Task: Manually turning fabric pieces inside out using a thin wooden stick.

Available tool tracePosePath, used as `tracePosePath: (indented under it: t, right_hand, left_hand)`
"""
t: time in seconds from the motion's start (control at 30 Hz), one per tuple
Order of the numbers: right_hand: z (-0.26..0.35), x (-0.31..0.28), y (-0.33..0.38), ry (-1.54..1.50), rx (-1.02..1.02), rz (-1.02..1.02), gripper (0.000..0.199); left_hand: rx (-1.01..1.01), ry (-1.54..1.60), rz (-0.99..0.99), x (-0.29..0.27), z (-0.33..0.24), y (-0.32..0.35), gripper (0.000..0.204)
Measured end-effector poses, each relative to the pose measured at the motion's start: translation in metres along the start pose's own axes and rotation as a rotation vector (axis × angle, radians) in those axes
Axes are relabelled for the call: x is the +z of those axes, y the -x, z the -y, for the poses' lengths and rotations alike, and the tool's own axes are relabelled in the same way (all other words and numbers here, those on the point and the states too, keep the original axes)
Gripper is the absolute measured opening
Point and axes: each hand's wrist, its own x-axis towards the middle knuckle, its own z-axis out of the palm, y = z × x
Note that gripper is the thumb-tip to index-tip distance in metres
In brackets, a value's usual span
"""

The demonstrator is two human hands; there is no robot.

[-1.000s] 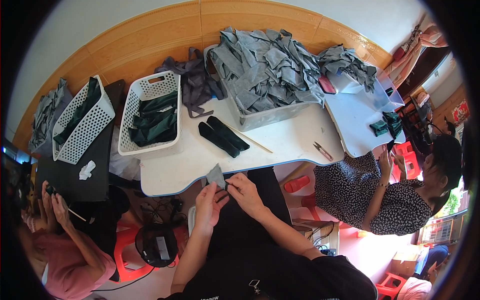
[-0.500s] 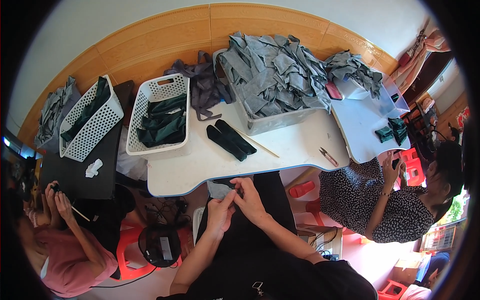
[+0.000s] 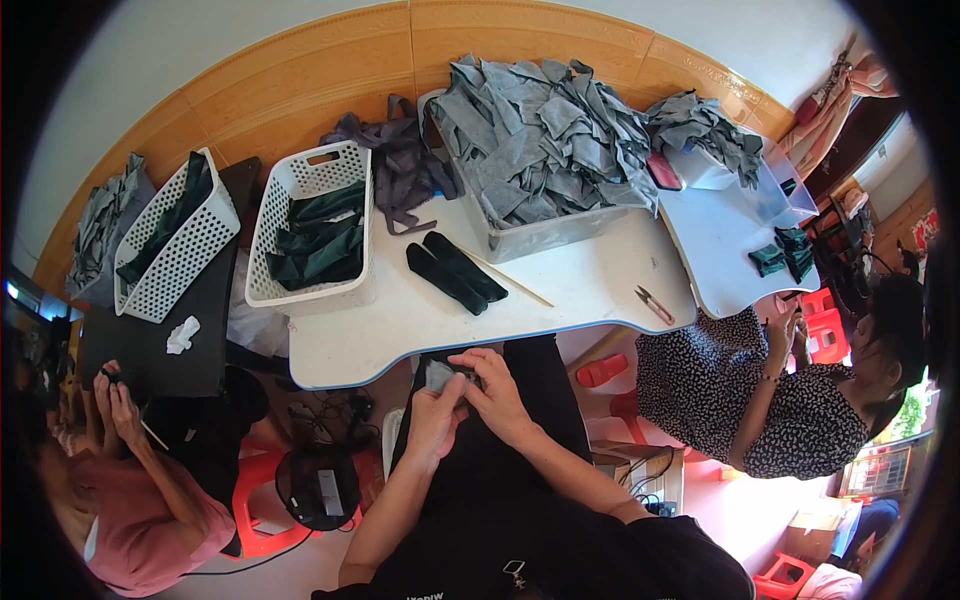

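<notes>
Grey cloth piece (image 3: 438, 376) sits between your 2 hands, over your lap and just short of the table's near edge. Your left hand (image 3: 436, 418) grips it from below, thumb pressed near the middle, while your right hand (image 3: 496, 398) pinches its right side (your fingers hide much of that part, so the fold there is hard to read). Beyond your fingertips, on the white table (image 3: 590, 290), lie 2 dark green fabric strips (image 3: 446, 283) side by side, with a thin pale stick (image 3: 520, 286) slanting just to their right. Farther right, near the blue-trimmed edge, you have a pair of snips (image 3: 655, 305). At the table's left end stands a white perforated basket (image 3: 310, 297) holding green fabric; between it and the big bin (image 3: 560, 232) is a tangle of dark straps (image 3: 400, 165). Grey pieces heap above that bin's rim. To your left, a black table (image 3: 150, 362) bears another white basket (image 3: 190, 262) and a crumpled white tissue (image 3: 182, 335). Beside you sit 2 people, 1 in pink (image 3: 150, 520) at left and 1 in a patterned dress (image 3: 800, 425) at right.
</notes>
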Motion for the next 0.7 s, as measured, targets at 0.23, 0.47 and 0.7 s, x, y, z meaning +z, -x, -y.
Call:
tracePosePath:
  t: [0.23,0.47,0.7]
  right_hand:
    - [0.003,0.004,0.003,-0.134,0.053,-0.112,0.035]
    - [0.003,0.004,0.007,0.12,-0.092,-0.215,0.034]
    - [-0.002,0.005,0.007,0.082,-0.057,-0.213,0.029]
  left_hand:
    - [-0.156,0.087,0.117,-0.003,0.013,0.005,0.029]
    - [-0.16,0.102,0.07,0.011,0.019,0.008,0.033]
    - [-0.149,0.113,0.05,0.02,0.017,0.011,0.036]
